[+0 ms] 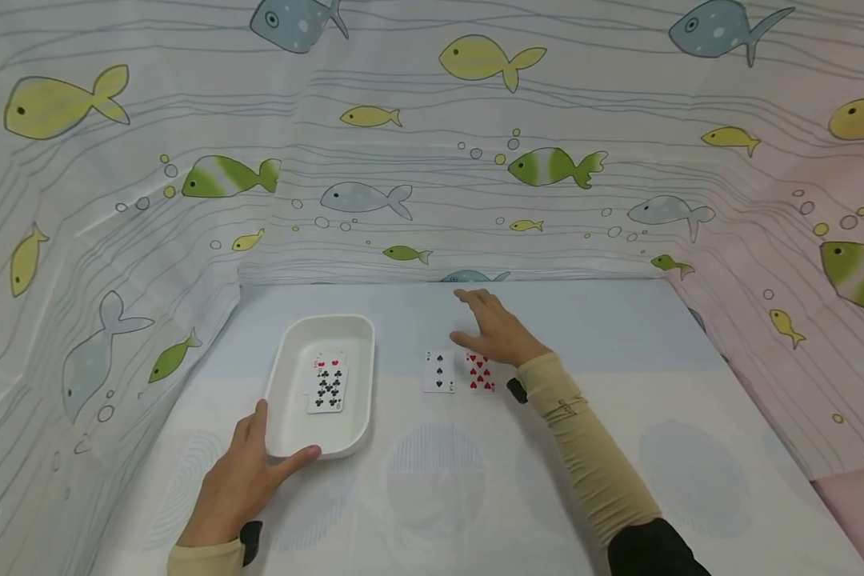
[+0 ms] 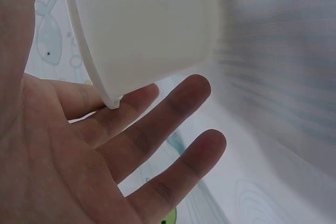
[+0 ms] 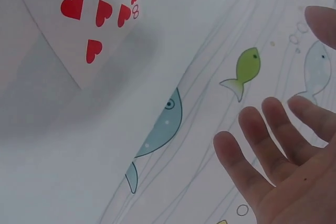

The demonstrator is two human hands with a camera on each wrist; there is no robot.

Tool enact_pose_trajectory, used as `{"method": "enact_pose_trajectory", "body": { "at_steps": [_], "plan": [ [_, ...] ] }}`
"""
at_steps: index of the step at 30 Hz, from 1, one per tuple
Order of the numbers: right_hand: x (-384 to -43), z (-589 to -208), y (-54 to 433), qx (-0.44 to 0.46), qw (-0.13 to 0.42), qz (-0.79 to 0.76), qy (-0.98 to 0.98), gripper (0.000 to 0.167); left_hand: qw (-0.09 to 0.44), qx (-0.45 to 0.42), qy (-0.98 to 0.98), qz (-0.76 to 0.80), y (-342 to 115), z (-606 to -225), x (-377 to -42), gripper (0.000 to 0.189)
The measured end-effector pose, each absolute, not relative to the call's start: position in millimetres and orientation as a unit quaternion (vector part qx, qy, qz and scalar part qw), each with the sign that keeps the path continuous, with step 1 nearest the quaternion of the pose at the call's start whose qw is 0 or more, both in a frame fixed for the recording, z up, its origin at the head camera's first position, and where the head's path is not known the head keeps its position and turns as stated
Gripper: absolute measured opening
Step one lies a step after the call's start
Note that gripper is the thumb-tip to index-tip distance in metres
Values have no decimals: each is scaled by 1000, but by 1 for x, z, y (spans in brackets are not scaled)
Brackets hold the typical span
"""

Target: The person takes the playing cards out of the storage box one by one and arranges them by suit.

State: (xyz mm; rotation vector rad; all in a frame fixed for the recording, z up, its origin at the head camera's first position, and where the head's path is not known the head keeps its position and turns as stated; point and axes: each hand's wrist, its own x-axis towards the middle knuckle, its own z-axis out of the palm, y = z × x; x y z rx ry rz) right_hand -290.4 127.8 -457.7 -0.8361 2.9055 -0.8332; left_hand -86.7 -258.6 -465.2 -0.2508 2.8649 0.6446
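Observation:
My left hand (image 1: 238, 472) rests at the near left corner of a white plastic tub (image 1: 363, 400), thumb along the front rim and forefinger by the left side. Its fingers are spread and fairly straight against and beside the tub wall (image 2: 147, 30) in the left wrist view. Inside the tub a black club card (image 1: 327, 392) overlaps a red heart card (image 1: 327, 362). My right hand (image 1: 500, 328) hovers with fingers spread beyond two face-up cards, a three of spades (image 1: 439, 372) and an eight of hearts (image 3: 100, 14). Nothing shows between its fingers.
The cards and tub stand on a pale cloth-covered table (image 1: 562, 464) with faint round patterns. A fish-print curtain (image 1: 418, 144) rises behind the table and along both sides.

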Motion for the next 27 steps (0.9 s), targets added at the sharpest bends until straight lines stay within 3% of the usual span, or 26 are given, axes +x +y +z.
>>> {"method": "enact_pose_trajectory", "body": {
  "at_steps": [27],
  "plan": [
    [-273, -431, 43, -306, 13, -287, 907, 86, 106, -94, 964, 224, -257, -464, -89, 138]
  ]
}}
